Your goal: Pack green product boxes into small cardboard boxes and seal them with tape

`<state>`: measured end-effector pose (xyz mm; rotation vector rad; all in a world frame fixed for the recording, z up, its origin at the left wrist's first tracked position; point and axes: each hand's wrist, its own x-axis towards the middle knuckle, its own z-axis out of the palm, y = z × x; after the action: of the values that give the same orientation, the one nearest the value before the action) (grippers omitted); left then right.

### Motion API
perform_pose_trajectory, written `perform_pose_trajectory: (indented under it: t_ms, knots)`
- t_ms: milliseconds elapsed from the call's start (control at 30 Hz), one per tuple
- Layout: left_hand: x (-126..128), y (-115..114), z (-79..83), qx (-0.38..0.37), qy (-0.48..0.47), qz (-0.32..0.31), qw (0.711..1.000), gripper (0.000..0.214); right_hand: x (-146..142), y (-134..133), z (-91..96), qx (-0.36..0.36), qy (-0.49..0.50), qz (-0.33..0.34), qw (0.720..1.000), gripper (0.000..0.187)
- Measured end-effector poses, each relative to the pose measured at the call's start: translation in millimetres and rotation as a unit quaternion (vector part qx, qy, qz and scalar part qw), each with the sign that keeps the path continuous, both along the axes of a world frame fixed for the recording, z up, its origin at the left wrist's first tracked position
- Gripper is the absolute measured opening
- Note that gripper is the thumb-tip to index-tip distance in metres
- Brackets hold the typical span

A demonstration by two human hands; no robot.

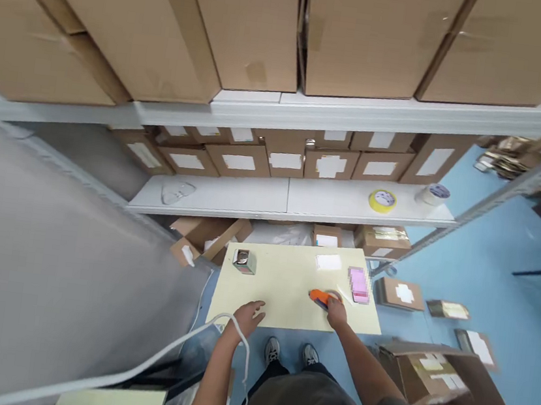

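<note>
My right hand [337, 314] is closed on an orange tape dispenser [321, 297] at the right of the pale yellow table [284, 289]. A ring like a tape roll shows beside my fingers. My left hand [249, 317] hovers at the table's near edge, fingers apart, holding nothing. Beyond it stands a small grey-green box [245, 262] with a round dark and silver mark. A stack of white labels [328, 262] lies toward the far edge. At the right end is a pink, pixelated flat thing [359, 284], with a thin white strip [346, 295] beside it.
A white shelf [251, 195] behind the table carries labelled cartons [244, 161], a yellow tape roll [382, 200] and a clear tape roll [434, 194]. Large cartons [369, 37] fill the shelf above. A white cable [131, 373] crosses my left forearm. An open carton [454, 389] stands at right.
</note>
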<state>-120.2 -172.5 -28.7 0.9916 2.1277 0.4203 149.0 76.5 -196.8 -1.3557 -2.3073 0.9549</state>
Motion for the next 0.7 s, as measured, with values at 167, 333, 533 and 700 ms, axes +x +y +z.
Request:
perform_pose_trajectory:
  t_ms: [167, 333, 533, 700]
  knots:
    - [31.8, -32.9, 1.5, 0.023, 0.013, 0.101, 0.995, 0.049, -2.5, 19.0, -1.7, -0.043, -0.119, 0.036, 0.991, 0.016]
    - [67.3, -68.1, -0.4, 0.049, 0.049, 0.192, 0.979, 0.047, -22.8, 24.3, 16.0, -0.053, -0.060, 0.126, 0.989, 0.039]
    - [108.4, -123.2, 11.2, 0.092, 0.079, 0.292, 0.949, 0.050, -80.9, -25.2, 50.6, -0.039, 0.096, 0.263, 0.959, 0.071]
    - [152.8, -206.1, 10.2, 0.099, 0.132, 0.423, 0.891, 0.049, -133.8, -106.1, 88.5, -0.003, 0.137, 0.399, 0.907, 0.072]
